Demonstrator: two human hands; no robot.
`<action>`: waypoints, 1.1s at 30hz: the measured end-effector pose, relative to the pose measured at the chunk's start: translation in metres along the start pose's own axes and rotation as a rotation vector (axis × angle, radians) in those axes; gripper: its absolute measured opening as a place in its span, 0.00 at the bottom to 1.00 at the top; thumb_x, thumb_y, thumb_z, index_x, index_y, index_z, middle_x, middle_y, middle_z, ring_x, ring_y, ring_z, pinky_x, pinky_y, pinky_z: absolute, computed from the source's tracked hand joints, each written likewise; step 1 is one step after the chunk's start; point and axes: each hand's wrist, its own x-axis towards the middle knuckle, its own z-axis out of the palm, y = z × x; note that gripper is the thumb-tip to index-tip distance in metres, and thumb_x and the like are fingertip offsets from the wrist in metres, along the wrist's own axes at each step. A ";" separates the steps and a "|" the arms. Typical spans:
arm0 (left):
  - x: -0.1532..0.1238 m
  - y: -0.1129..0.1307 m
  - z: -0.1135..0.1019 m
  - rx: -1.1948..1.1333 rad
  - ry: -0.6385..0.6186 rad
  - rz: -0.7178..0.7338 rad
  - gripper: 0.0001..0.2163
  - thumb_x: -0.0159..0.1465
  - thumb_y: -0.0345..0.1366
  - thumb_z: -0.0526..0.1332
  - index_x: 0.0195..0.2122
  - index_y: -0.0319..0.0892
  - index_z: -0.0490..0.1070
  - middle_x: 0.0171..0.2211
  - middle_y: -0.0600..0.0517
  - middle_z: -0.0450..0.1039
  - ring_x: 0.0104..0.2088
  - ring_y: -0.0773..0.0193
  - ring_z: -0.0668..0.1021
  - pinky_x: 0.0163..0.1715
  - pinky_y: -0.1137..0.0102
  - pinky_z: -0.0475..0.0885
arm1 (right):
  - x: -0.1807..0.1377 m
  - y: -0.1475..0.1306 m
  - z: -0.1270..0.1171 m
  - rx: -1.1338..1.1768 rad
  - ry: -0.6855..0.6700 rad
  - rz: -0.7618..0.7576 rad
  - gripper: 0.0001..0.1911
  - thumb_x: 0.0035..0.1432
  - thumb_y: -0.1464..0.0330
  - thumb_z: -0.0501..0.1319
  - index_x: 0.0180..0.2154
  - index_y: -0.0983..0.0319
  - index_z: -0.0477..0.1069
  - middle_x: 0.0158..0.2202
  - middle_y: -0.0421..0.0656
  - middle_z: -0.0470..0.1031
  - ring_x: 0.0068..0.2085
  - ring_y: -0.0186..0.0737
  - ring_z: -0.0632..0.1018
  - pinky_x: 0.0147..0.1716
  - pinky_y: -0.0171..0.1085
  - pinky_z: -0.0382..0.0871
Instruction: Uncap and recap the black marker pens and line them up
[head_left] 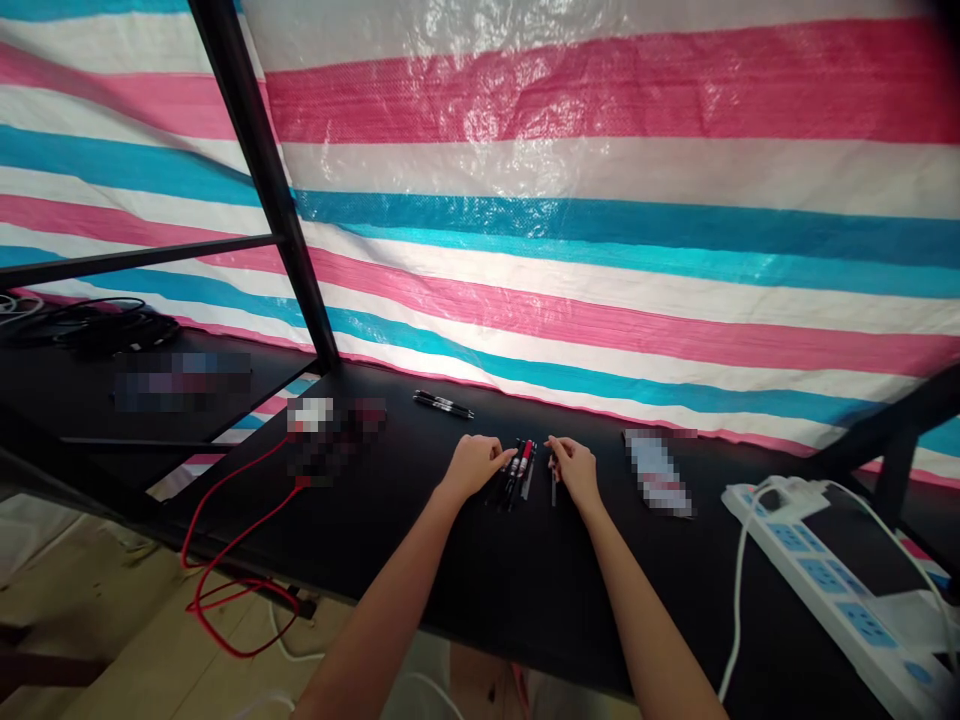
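Note:
Several slim pens (517,478), mostly black with one red part, lie side by side on the black tabletop (510,570) between my hands. My left hand (476,465) is at their left side, its thumb and fingers closed at the edge of the bunch. A thin, greyish stick-like pen (553,490) stands apart to the right of the bunch. My right hand (575,472) pinches its upper end between thumb and fingers. Farther back, two dark pens (444,404) lie close together near the striped sheet.
Blurred items with a red cable (225,480) are on the left. A blurred pale packet (660,475) lies to the right. A white power strip (825,580) with plugged-in cords occupies the right side. Black frame bars (259,170) and a striped plastic sheet (600,240) rise behind.

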 end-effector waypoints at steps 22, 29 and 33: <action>-0.002 -0.041 0.006 0.347 0.320 -0.317 0.19 0.59 0.31 0.50 0.53 0.40 0.59 0.55 0.45 0.59 0.55 0.56 0.60 0.50 0.61 0.59 | -0.004 0.000 0.003 -0.179 -0.106 -0.175 0.15 0.53 0.64 0.49 0.38 0.63 0.69 0.21 0.38 0.69 0.14 0.29 0.66 0.18 0.31 0.61; 0.002 -0.049 0.013 0.406 0.241 -0.316 0.21 0.61 0.35 0.47 0.57 0.42 0.55 0.59 0.49 0.53 0.58 0.50 0.54 0.54 0.49 0.52 | -0.002 0.001 0.002 -0.144 -0.134 -0.169 0.14 0.52 0.66 0.49 0.35 0.62 0.70 0.19 0.37 0.68 0.14 0.29 0.65 0.17 0.31 0.60; 0.005 -0.050 0.008 0.414 0.235 -0.270 0.19 0.61 0.35 0.47 0.54 0.45 0.59 0.56 0.48 0.58 0.54 0.51 0.60 0.53 0.48 0.51 | -0.001 0.002 0.001 -0.128 -0.143 -0.164 0.14 0.52 0.66 0.49 0.34 0.63 0.70 0.19 0.37 0.69 0.14 0.29 0.65 0.17 0.30 0.59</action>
